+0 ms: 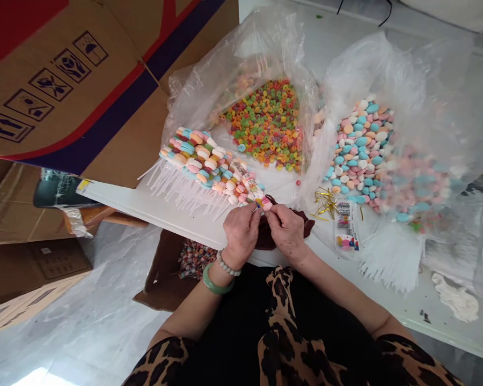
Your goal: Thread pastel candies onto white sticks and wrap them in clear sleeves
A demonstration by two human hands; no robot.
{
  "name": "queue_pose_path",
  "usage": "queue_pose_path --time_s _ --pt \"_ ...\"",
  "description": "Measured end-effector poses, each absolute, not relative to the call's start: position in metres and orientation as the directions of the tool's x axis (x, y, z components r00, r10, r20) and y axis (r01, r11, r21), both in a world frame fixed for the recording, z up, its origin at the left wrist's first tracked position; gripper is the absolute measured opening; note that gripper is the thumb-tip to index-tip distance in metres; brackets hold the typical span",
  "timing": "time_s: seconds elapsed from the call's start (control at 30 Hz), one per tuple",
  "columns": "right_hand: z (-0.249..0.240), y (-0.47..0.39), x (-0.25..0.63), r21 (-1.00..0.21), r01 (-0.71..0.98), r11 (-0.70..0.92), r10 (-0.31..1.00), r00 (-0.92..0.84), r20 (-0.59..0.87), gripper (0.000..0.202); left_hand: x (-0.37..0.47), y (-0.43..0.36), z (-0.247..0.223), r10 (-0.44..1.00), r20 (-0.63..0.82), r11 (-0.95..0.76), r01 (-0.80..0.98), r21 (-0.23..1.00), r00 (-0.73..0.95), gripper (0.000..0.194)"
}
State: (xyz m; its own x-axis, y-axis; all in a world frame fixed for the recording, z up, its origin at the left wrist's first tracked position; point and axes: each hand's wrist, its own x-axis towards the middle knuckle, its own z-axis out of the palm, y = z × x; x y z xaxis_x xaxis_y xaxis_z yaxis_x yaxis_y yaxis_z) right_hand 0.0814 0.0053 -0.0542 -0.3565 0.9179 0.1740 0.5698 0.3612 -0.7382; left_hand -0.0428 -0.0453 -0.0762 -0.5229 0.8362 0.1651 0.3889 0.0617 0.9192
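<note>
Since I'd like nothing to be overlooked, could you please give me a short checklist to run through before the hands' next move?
1. Both hands on the printed packet: ok; left hand and right hand pinch its near end.
2. Packet end closed: cannot tell; the fingers hide it.
3. Gold ties close by: ok; they lie on the table to the right of the hands, seemingly within easy reach.
4. Spare printed packet at hand: ok; it lies beside the ties.
5. Ring candies all in one heap: not ok; a red piece lies apart.
</note>
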Motion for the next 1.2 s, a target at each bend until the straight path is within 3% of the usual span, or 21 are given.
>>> queue_pose_path --time_s 0.23,0.4,0.53,0.6,0.77,0.83,0.93,1.03,1.13,1.2 --pt "-0.053 0.006 0.082 -0.851 0.462 0.249 0.930 -0.360 0.077 0.029 -0.047 -0.043 -0.082 0.855 0.298 0.008 0.585 0.811 -0.424 0.014" --pt "-0.056 0.009 0.077 -0.966 0.213 -0.149 0.918 -0.334 -0.215 0.027 -0.044 -0.039 -0.073 0.812 0.289 0.071 0.578 0.813 -0.507 0.010" --pt "-0.061 0.012 0.073 -0.892 0.061 -0.447 0.820 -0.370 -0.436 0.030 -0.040 -0.041 -0.067 0.849 0.115 0.100 0.371 0.923 -0.516 0.014" --pt "-0.063 0.013 0.072 -0.906 0.101 -0.411 0.836 -0.354 -0.419 0.031 -0.039 -0.042 -0.067 0.868 0.101 0.095 0.362 0.928 -0.486 0.014" --pt "-0.065 0.015 0.070 -0.920 0.379 -0.100 0.941 -0.264 -0.212 0.026 -0.037 -0.042 -0.076 0.879 0.268 0.011 0.579 0.815 -0.394 0.016" --pt "-0.065 0.014 0.066 -0.912 0.402 -0.080 0.957 -0.225 -0.182 0.027 -0.035 -0.040 -0.078 0.876 0.280 0.001 0.581 0.814 -0.393 0.018" --pt "-0.066 0.015 0.061 -0.943 0.202 -0.265 0.936 -0.183 -0.302 0.030 -0.031 -0.035 -0.079 0.851 0.165 0.061 0.406 0.912 -0.498 0.016" --pt "-0.062 0.020 0.060 -0.856 -0.073 -0.511 0.845 -0.222 -0.486 0.033 -0.029 -0.032 -0.081 0.824 -0.090 0.097 -0.017 0.995 -0.560 0.021" --pt "-0.054 0.027 0.067 -0.722 -0.233 -0.652 0.748 -0.359 -0.559 0.036 -0.037 -0.028 -0.081 0.792 -0.265 0.053 -0.370 0.928 -0.550 0.030" --pt "-0.049 0.029 0.073 -0.621 -0.240 -0.746 0.643 -0.504 -0.577 0.037 -0.046 -0.024 -0.076 0.801 -0.310 -0.007 -0.526 0.851 -0.513 0.032"
